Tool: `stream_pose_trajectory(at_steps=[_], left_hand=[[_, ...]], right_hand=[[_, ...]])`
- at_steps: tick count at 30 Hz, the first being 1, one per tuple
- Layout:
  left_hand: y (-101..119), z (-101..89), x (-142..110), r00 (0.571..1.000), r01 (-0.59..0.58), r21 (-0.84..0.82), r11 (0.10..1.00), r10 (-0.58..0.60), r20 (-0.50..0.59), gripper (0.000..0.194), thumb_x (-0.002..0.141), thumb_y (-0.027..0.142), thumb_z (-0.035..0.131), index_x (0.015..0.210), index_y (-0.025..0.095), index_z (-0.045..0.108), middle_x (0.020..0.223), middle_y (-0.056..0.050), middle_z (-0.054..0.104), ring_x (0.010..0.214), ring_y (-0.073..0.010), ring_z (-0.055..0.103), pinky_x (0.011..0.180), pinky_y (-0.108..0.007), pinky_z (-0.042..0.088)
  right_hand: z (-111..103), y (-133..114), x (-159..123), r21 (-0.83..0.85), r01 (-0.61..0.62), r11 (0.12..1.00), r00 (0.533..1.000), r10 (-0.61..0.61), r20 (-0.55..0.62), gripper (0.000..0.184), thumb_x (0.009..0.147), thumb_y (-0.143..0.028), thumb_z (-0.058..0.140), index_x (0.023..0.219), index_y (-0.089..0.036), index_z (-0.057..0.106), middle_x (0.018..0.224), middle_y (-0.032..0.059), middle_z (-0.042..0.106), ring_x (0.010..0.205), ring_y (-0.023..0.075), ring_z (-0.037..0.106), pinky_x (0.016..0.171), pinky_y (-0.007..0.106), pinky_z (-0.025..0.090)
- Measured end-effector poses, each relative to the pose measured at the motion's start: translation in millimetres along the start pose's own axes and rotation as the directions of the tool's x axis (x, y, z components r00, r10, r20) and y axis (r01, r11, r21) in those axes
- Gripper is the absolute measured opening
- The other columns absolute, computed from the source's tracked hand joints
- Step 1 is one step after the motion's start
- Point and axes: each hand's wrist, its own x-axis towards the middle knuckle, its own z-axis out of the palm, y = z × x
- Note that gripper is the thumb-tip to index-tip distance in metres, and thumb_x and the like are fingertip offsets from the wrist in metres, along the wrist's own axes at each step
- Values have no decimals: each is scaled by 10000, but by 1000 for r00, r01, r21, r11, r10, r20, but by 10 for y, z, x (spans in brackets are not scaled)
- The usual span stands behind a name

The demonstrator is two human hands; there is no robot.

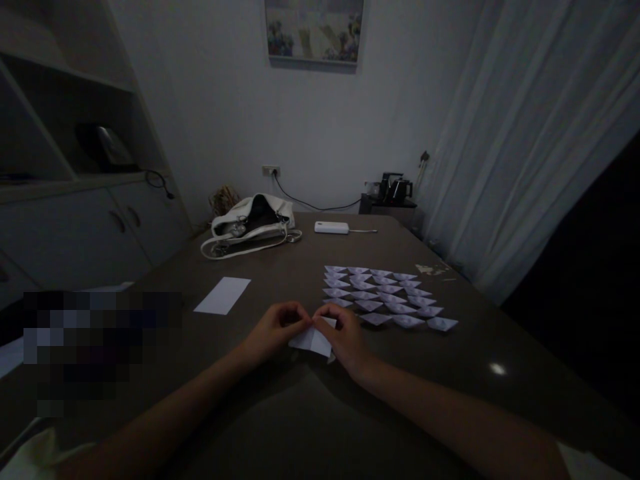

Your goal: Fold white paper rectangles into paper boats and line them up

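Note:
A small folded sheet of white paper (314,341) is held between my two hands, with a crease down its middle. My left hand (281,327) pinches its upper edge between thumb and fingertips. On the other side my right hand (347,337) pinches the same edge, its fingertips nearly meeting the left ones. To the right and beyond, several folded paper boats (387,299) stand in rows on the brown table (280,413). A flat white sheet of paper (223,296) lies to the left of my hands.
A white handbag (255,223) sits at the table's far left, and a white power bank (331,228) with a strap lies right of it. Paper scraps (433,269) lie near the right edge. Beyond the table is a black coffee maker (397,189).

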Motion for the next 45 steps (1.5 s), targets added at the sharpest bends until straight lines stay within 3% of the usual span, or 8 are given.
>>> stream_pose_trajectory(at_steps=[13, 45], left_hand=[[15, -15, -6, 999, -49, 149, 988, 52, -15, 254, 755, 379, 585, 696, 131, 579, 636, 8, 546, 618, -136, 520, 569, -221, 390], [62, -79, -33, 990, -134, 308, 942, 144, -8, 273, 798, 396, 523, 684, 148, 531, 614, 11, 503, 582, -129, 473, 520, -210, 349]], right_hand=[[-8, 3, 1, 41, -14, 999, 999, 16, -48, 91, 756, -226, 572, 673, -189, 584, 661, -10, 559, 645, 150, 521, 564, 241, 373], [-25, 15, -7, 19, -23, 1000, 988, 26, -153, 82, 782, -257, 551, 743, -192, 580, 720, -3, 569, 662, 154, 521, 559, 242, 378]])
